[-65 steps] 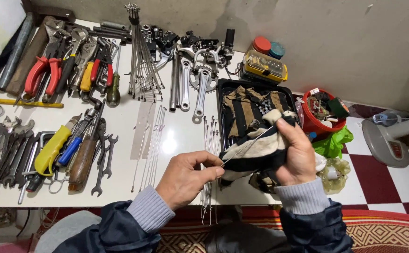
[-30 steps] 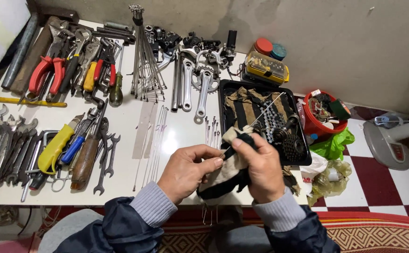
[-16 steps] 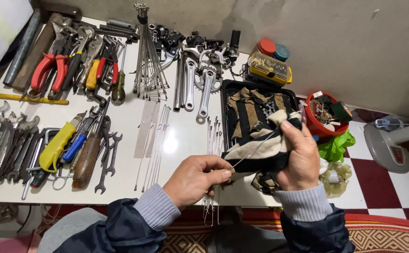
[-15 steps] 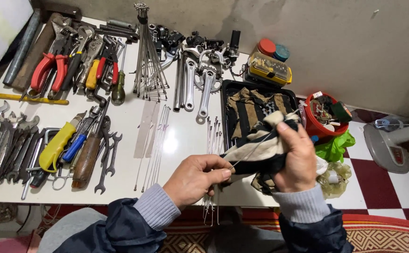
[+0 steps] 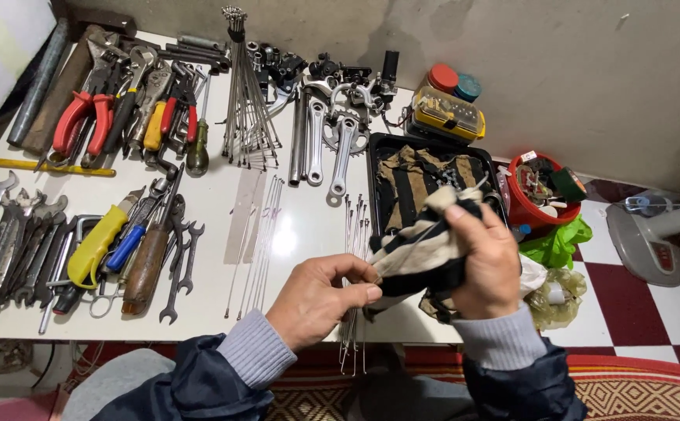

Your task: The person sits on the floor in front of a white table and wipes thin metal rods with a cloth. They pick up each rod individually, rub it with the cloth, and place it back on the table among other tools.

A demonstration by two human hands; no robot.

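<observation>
My right hand (image 5: 490,261) grips a striped black and cream rag (image 5: 422,253) bunched around a thin metal spoke. My left hand (image 5: 326,298) pinches the near end of that spoke (image 5: 374,278) where it leaves the rag. Both hands hover over the white table's (image 5: 301,234) front edge. Under them lies a loose bunch of spokes (image 5: 354,234) that hangs past the edge. A second row of spokes (image 5: 260,234) lies to the left. Just behind the rag sits a black tray (image 5: 379,168) holding a dirty cloth and small metal parts.
Wrenches (image 5: 12,249), screwdrivers (image 5: 122,242), pliers (image 5: 83,121) and a spoke bundle (image 5: 242,101) cover the table's left and back. Crank arms (image 5: 332,148) and a yellow parts box (image 5: 449,117) sit behind the tray. A red bucket (image 5: 543,191), green bag (image 5: 558,242) and fan base (image 5: 652,242) stand at right.
A second ago both hands were closed together over the rag; now my right hand has drawn the rag up and right while my left keeps pinching the spoke end.
</observation>
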